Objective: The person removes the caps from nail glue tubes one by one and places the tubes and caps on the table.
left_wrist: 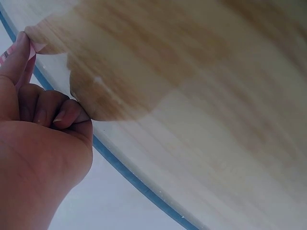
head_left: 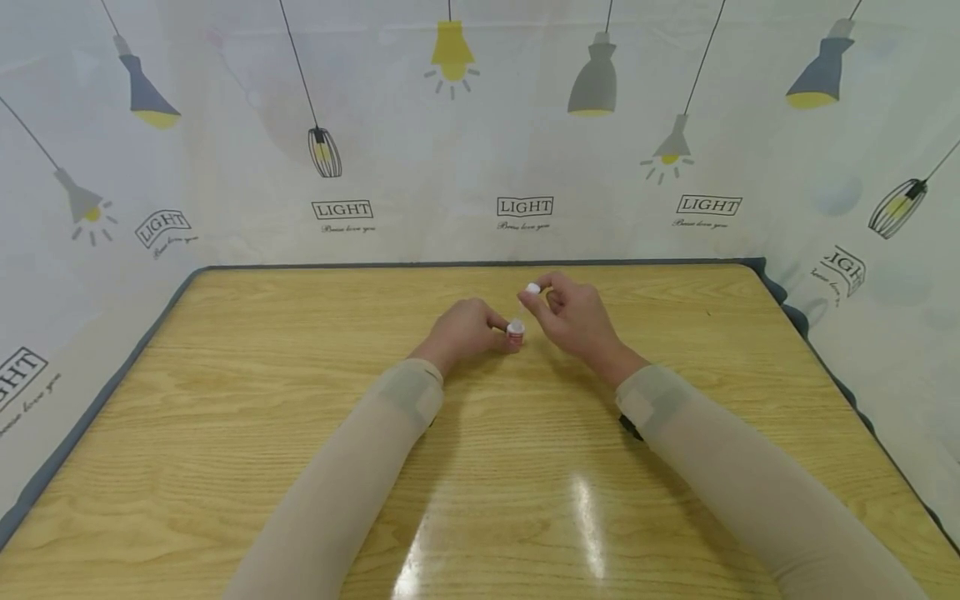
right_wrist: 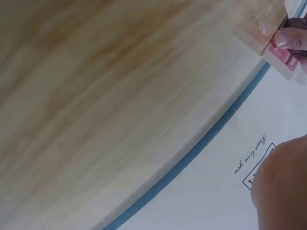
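A small white bottle with a pink-red label (head_left: 515,336) stands upright on the table between thumb and fingers of my left hand (head_left: 467,327). Its label also shows at the upper right of the right wrist view, under the left thumb (right_wrist: 290,38). Just above and to the right of the bottle, my right hand (head_left: 581,317) pinches a white cap (head_left: 532,288) between thumb and forefinger. The cap is apart from the bottle, whose pale neck (head_left: 517,322) is exposed. In the left wrist view the other left fingers (left_wrist: 45,105) curl in below the bottle.
The wood-grain table (head_left: 262,400) has a dark blue edge all round. A pale cloth backdrop (head_left: 420,158) printed with lamps rises behind it and on both sides. Both sleeved forearms reach in from the front over the glossy tabletop.
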Demonstrator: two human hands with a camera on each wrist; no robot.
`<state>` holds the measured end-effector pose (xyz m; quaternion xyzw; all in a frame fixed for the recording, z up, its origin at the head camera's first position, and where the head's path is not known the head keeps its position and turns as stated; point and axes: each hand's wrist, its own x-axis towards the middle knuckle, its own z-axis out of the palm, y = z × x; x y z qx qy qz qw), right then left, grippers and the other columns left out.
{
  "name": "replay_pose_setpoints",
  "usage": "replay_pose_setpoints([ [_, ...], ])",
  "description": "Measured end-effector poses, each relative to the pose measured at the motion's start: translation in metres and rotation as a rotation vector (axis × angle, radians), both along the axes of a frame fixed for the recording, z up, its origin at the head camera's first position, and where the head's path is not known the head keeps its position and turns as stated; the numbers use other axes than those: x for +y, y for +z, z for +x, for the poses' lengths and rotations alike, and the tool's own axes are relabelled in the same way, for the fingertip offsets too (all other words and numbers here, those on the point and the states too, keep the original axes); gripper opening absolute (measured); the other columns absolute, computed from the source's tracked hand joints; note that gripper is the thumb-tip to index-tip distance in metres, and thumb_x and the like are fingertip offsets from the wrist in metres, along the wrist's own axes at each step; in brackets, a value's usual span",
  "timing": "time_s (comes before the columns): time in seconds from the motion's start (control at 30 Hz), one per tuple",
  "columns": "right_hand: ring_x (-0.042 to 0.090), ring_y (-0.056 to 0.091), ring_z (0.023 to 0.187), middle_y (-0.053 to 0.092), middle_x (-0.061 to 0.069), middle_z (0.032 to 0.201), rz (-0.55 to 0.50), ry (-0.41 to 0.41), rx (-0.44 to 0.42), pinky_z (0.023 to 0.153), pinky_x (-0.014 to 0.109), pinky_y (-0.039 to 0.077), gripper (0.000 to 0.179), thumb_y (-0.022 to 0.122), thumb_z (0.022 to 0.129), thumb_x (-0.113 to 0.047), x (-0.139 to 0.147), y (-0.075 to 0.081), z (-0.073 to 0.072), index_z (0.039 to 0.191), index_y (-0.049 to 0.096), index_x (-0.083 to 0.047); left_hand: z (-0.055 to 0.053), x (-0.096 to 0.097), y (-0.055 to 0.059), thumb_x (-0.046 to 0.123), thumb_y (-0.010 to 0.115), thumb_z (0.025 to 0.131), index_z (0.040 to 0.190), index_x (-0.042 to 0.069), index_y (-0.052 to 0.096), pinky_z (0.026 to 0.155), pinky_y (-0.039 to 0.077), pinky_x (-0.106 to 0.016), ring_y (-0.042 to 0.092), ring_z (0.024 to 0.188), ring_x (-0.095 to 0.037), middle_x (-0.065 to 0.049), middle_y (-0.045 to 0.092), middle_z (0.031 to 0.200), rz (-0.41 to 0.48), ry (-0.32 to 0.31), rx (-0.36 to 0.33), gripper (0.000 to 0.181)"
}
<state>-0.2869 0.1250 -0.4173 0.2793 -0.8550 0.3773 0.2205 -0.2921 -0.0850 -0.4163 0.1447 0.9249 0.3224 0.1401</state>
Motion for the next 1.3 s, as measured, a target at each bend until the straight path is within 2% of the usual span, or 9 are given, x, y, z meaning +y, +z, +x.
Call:
replay_pose_setpoints([
  [0.33,0.001,0.024,0.046,0.037,-0.005,0.052,0.057,0.044,0.022,0.049,0.025,0.024,0.023,0.081,0.096,-0.021,-0.0053,-0.0013,0.0027,0.107,0.072,-0.003,-0.0003,-0.0004,-0.0011,0.045,0.086,0.090,0.111,0.028,0.086,0.089,0.047,-0.033,0.057,0.094,-0.014,0.008,0.082,0.112,0.012,-0.001,-0.002,0.027],
  [0.53,0.001,0.022,0.045,0.036,-0.004,0.051,0.051,0.074,0.020,0.048,0.026,0.025,0.021,0.079,0.098,-0.020,-0.0082,-0.0003,0.0046,0.107,0.072,-0.002,-0.0005,-0.0006,-0.0015,0.045,0.086,0.090,0.109,0.028,0.086,0.089,0.048,-0.034,0.056,0.093,-0.015,0.008,0.082,0.109,0.016,-0.002,-0.001,0.026],
  [0.97,0.002,0.024,0.048,0.036,-0.004,0.053,0.010,0.036,0.048,0.050,0.026,0.025,0.021,0.079,0.097,-0.016,-0.0047,0.0005,0.0035,0.107,0.070,0.001,-0.0003,-0.0011,-0.0028,0.045,0.086,0.089,0.108,0.027,0.087,0.084,0.044,-0.032,0.053,0.089,-0.014,0.011,0.082,0.101,0.032,0.005,0.010,0.027],
  [1.3,0.008,0.034,0.053,0.046,0.002,0.061,-0.039,0.034,0.089,0.055,0.026,0.035,0.018,0.077,0.099,-0.014,-0.0024,-0.0007,0.0007,0.105,0.069,0.001,0.0004,-0.0005,-0.0022,0.048,0.085,0.090,0.113,0.025,0.086,0.086,0.046,-0.032,0.056,0.091,-0.015,0.009,0.082,0.103,0.024,0.009,0.004,0.033],
])
